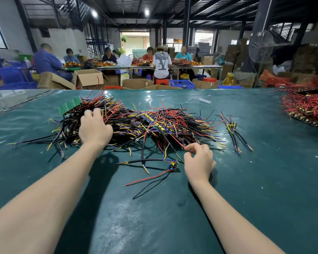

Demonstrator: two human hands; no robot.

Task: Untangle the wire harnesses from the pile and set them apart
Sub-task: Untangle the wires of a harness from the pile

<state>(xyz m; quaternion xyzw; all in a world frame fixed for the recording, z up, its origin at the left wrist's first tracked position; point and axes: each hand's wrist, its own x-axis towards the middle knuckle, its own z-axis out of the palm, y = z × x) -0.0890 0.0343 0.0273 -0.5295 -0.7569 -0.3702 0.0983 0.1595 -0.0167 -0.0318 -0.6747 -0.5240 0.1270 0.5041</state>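
Observation:
A big tangled pile of wire harnesses (145, 123), black, red, yellow and blue leads on small boards, lies across the middle of the green table (264, 180). My left hand (95, 128) sits on the left part of the pile, fingers curled down into the wires. My right hand (198, 162) is at the pile's near right edge, thumb and forefinger pinching a red wire (180, 143). One loose harness (171, 166) lies apart on the table just left of my right hand. Another separate harness (233, 131) lies to the right of the pile.
A green circuit panel (71, 105) rests on the pile's far left. A second heap of red-wired boards (305, 107) sits at the table's right edge. A white scrap (205, 100) lies beyond the pile. People work at tables among cardboard boxes in the background.

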